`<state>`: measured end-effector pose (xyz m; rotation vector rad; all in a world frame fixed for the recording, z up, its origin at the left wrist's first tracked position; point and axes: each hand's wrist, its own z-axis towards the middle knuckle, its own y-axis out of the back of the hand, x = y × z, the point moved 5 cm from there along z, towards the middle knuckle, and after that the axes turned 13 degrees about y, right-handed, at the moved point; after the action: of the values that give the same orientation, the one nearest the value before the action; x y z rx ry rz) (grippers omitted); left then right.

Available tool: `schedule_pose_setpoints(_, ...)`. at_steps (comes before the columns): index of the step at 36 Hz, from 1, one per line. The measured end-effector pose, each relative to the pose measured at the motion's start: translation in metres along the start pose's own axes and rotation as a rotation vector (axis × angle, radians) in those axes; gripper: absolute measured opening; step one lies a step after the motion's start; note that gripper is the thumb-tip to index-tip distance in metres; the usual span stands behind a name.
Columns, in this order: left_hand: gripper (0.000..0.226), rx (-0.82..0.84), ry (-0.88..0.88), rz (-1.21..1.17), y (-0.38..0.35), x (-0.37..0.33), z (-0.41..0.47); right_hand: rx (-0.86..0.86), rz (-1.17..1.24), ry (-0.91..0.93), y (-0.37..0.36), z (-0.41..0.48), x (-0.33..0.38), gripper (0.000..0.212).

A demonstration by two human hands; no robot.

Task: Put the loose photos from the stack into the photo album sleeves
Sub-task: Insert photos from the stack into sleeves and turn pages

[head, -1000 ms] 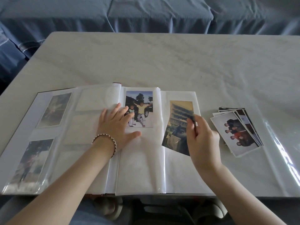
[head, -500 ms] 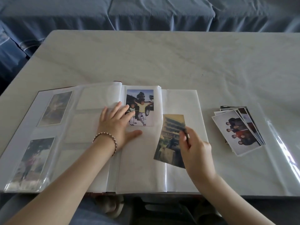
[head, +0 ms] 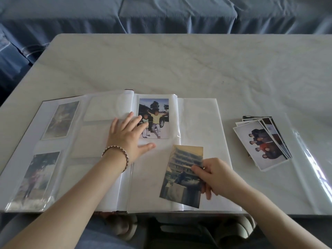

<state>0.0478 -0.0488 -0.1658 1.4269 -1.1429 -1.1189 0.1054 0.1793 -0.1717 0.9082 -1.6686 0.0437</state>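
Right hand (head: 213,175) pinches building photo (head: 183,173) by its right edge. Within last second photo has moved from album's (head: 197,119) right page down-left onto lower centre leaf, below sleeved children photo (head: 154,118). Likely lining up with empty lower sleeve; not yet inserted. Left hand (head: 127,135) flat, fingers spread, pressing album near spine. Stack (head: 262,141) on desk (head: 179,65), right of album. No legible writing or brands.

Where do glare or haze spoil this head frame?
Head view: glare streaks the clear plastic sheet at the right of the table; the two photos on the left page of the album look hazy behind film; the building photo shows no glare.
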Motion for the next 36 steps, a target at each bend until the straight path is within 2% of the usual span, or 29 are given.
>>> schedule_pose_setpoints(8,0.074,0.002,0.007,-0.008,0.000,0.000,0.000,0.220,0.019,-0.048,0.010,0.006,0.000,0.022)
schedule_pose_setpoints(12,0.074,-0.005,0.002,-0.003,0.000,0.001,0.000,0.263,0.022,-0.057,0.008,0.008,0.000,0.023)
schedule_pose_setpoints(23,0.068,-0.044,-0.008,-0.044,0.001,0.001,0.000,0.170,0.043,0.004,-0.023,0.025,0.010,0.019)
schedule_pose_setpoints(27,0.065,-0.034,-0.022,-0.038,0.000,0.001,0.000,0.030,0.041,-0.028,-0.012,0.023,0.005,0.022)
schedule_pose_setpoints(30,0.048,-0.079,-0.030,-0.129,0.005,0.000,-0.002,-0.085,0.034,-0.019,0.001,0.022,0.003,0.027)
schedule_pose_setpoints(33,0.032,-0.146,-0.042,-0.200,0.009,-0.001,-0.004,-0.078,0.055,-0.028,0.005,0.020,0.001,0.026)
schedule_pose_setpoints(36,0.031,-0.155,-0.048,-0.195,0.008,0.000,-0.003,-0.054,0.083,-0.049,0.007,0.018,0.001,0.024)
